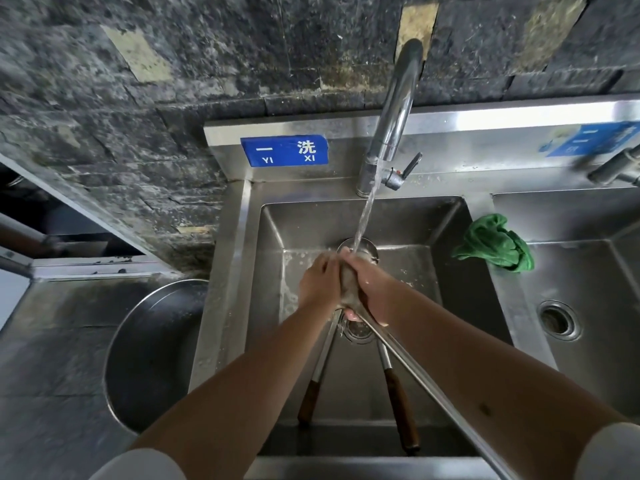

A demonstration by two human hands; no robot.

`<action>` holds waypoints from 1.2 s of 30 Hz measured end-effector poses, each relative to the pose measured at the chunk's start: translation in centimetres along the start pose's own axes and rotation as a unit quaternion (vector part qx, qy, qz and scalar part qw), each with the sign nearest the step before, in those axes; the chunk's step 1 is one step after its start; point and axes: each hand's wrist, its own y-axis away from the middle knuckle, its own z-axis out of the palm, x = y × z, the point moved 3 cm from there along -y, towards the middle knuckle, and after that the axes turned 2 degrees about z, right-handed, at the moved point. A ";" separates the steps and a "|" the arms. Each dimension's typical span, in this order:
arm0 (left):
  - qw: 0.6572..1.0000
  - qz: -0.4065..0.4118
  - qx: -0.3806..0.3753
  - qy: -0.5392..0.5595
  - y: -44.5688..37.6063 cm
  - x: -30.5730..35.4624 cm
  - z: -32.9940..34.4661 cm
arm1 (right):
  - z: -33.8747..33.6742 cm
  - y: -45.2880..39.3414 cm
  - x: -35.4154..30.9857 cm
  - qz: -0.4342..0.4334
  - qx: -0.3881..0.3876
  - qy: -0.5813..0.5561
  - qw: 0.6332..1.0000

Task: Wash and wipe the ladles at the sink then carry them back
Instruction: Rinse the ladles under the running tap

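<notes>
Both hands meet under the running water in the left sink basin. My right hand and my left hand are clasped around the grey, wet head of a ladle, which is mostly hidden between them. Its long steel handle runs out under my right forearm toward the lower right. Two more ladles lean in the basin, their heads hidden below my hands. One has its wooden grip on the left, the other has its grip on the right.
The tall faucet stands behind the basin, beside a blue sign. A crumpled green cloth lies on the divider to the right basin. A large steel bowl sits on the counter to the left.
</notes>
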 end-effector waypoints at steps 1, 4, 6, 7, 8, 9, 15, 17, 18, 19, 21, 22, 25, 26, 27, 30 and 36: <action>0.996 0.065 0.026 -0.051 0.4 0.0 0.0 | 0.0 -0.2 -0.2 -0.013 -0.008 -0.008 1.000; 0.958 0.232 0.042 -0.160 1.1 0.8 -0.5 | -0.6 -0.7 -0.1 -0.002 -0.003 -0.015 1.000; 0.973 0.203 0.016 -0.106 0.8 1.1 -0.8 | -0.7 -0.3 -0.2 0.006 -0.012 -0.007 1.000; 0.984 0.162 -0.011 -0.070 0.5 1.2 -0.6 | -0.7 0.1 -0.3 0.009 -0.025 -0.012 1.000; 0.990 0.129 -0.039 -0.037 0.3 1.3 -0.4 | -0.9 0.4 -0.2 0.008 -0.035 -0.018 0.999; 0.994 0.088 -0.065 -0.009 0.0 1.2 0.0 | -1.0 0.9 -0.1 0.005 -0.046 -0.021 0.999; 0.905 -0.247 -0.125 0.324 1.7 -0.5 1.5 | -2.3 2.0 0.7 -0.041 -0.024 -0.054 0.997; 0.871 -0.273 -0.156 0.378 4.3 0.8 2.1 | -3.0 2.2 0.5 -0.061 0.015 -0.064 0.996; 0.859 -0.286 -0.170 0.389 5.8 1.3 2.5 | -3.4 2.3 0.3 -0.069 0.031 -0.070 0.995; 0.853 -0.292 -0.190 0.389 7.2 1.8 2.8 | -3.7 2.3 0.1 -0.073 0.041 -0.074 0.994; 0.838 -0.281 -0.258 0.390 10.0 3.3 3.6 | -4.1 2.4 -0.2 -0.076 0.065 -0.074 0.992; 0.834 -0.271 -0.286 0.386 10.9 3.9 4.1 | -4.5 2.3 -0.5 -0.075 0.086 -0.079 0.990; 0.855 -0.239 -0.307 0.343 11.4 4.1 5.7 | -5.9 2.5 -1.2 -0.084 0.152 -0.020 0.985; 0.854 -0.238 -0.308 0.345 11.2 4.2 6.2 | -6.6 2.9 -1.5 -0.089 0.176 0.069 0.978; 0.848 -0.241 -0.309 0.357 10.9 4.2 6.8 | -7.4 3.7 -1.6 -0.095 0.194 0.152 0.965; 0.834 -0.261 -0.291 0.390 9.1 4.4 8.4 | -9.6 6.2 -0.1 -0.098 0.200 0.218 0.950; 0.856 -0.257 -0.250 0.371 4.3 3.6 15.1 | -11.4 12.8 7.2 0.052 0.176 0.110 0.977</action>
